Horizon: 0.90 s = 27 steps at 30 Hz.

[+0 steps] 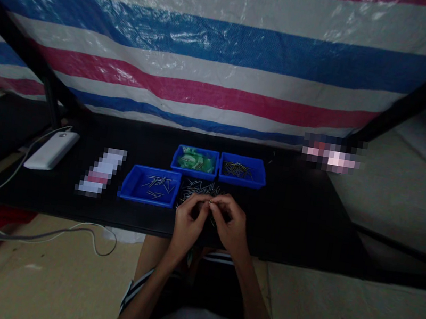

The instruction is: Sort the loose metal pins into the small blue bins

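Observation:
My left hand (188,221) and my right hand (231,225) meet fingertip to fingertip over the front of a black table (301,216). Together they pinch one small thin metal pin (210,201). Just behind the fingers lies a loose heap of metal pins (198,187) on the table. A blue tray with pins (150,186) sits left of the hands. Farther back stand a blue tray with green parts (195,161) and another blue tray with pins (242,170).
A white power bank (53,149) with a white cable (24,229) lies at the table's left. A striped tarp (221,58) hangs behind. Black frame bars (416,100) slant at both sides. Cardboard covers the floor.

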Motion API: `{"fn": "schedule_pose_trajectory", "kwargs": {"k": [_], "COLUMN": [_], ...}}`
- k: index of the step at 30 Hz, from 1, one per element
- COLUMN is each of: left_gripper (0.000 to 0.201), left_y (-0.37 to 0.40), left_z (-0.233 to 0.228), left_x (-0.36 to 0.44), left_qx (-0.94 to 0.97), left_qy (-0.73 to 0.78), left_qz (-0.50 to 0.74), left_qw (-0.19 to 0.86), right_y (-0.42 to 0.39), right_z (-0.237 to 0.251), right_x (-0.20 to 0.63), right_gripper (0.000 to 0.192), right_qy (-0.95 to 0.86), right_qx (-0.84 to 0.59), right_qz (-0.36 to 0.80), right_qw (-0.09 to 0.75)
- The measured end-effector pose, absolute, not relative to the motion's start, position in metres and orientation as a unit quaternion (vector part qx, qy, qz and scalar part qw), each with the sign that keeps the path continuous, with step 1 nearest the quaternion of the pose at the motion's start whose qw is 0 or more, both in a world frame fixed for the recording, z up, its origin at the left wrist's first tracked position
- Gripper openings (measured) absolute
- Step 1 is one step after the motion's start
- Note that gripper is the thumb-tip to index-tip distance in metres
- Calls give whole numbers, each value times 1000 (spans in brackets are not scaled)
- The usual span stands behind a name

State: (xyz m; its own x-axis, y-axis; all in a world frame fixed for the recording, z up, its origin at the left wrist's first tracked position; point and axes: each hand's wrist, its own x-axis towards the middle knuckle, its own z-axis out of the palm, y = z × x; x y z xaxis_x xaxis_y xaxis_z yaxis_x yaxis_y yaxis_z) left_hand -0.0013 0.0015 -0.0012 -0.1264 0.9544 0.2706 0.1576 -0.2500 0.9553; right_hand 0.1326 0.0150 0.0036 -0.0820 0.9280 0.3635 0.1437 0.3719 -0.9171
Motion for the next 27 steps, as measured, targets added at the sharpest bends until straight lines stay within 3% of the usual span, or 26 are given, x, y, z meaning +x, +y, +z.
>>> {"fn": "schedule_pose_trajectory", "kwargs": {"k": [15,27], "left_gripper": [8,9], "left_y": [1,2], "left_z": [5,4], "left_x": [-3,-3], "left_qx": [552,551], "left_qy": [483,484], "left_qz": [584,578], "left_qw": [349,359], "right_y": [11,10], "right_z": [3,5], "right_x": [137,137], "right_gripper": [11,13], "right_qy": [-605,-608], "right_qx": [-413,-424], "right_qz": [447,437], "right_qw": [513,509]}}
